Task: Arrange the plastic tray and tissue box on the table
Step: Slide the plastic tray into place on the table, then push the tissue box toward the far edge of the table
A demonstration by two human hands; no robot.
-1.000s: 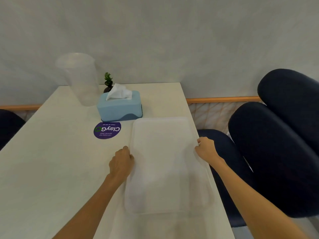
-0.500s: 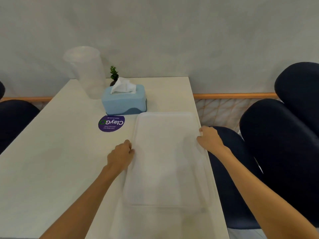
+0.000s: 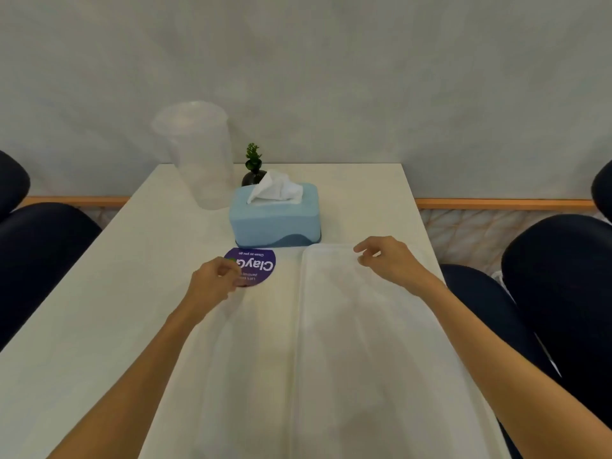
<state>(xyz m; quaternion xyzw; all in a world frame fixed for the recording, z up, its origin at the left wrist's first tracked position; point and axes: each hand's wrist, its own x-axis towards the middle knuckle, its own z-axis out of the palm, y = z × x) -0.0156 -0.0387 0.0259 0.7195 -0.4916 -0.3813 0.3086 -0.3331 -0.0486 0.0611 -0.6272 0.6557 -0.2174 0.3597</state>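
A translucent white plastic tray (image 3: 364,342) lies flat on the white table (image 3: 116,309), along its right side. The light blue tissue box (image 3: 276,217), with a white tissue sticking out, stands just beyond the tray's far left corner. My left hand (image 3: 215,283) hovers left of the tray over a purple sticker, fingers loosely curled and holding nothing. My right hand (image 3: 387,260) is over the tray's far end, fingers apart and off the rim.
A round purple sticker (image 3: 260,266) is on the table by the box. A clear plastic container (image 3: 202,157) and a small potted plant (image 3: 253,167) stand at the far end by the wall. Dark blue chairs (image 3: 559,293) flank both sides.
Both hands have let go of the tray's side rims and moved forward toward the tissue box. The tray stays on the right side of the table.
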